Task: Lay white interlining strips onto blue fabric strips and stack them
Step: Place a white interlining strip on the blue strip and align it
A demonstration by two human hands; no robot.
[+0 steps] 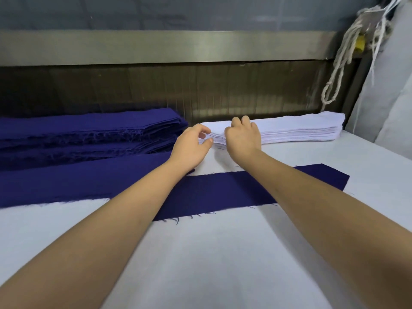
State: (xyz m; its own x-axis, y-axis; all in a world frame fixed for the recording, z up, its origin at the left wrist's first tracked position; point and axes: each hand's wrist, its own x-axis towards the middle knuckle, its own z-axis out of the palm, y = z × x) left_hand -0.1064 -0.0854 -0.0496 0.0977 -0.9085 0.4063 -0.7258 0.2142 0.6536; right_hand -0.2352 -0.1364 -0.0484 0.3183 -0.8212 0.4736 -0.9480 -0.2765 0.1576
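White-covered table (223, 253), backed by a metal rail (156, 47). The interlining stack (301, 128) is laid along the far edge, right of centre, with its long axis left-right, parallel to that edge. 1 blue strip (223, 192) is spread flat nearer the front edge and crossed by both forearms, its axis roughly parallel to the stack (slightly skewed). Blue fabric piles (89, 130) are stacked at the far left corner.

Both hands are set at the stack's left end, close together but not touching. The left hand (191, 144) is curled at the end face, with thumb and fingertips pinched on the top layers. The right hand (244, 136) is rested knuckles-up on the stack just beside it; whether a strip is gripped cannot be told.

Judged: 1 white strip is being separated. It would only need to be drawn back toward the front edge, with no turn, to lie on the blue strip. The free end is nearer the left hand.
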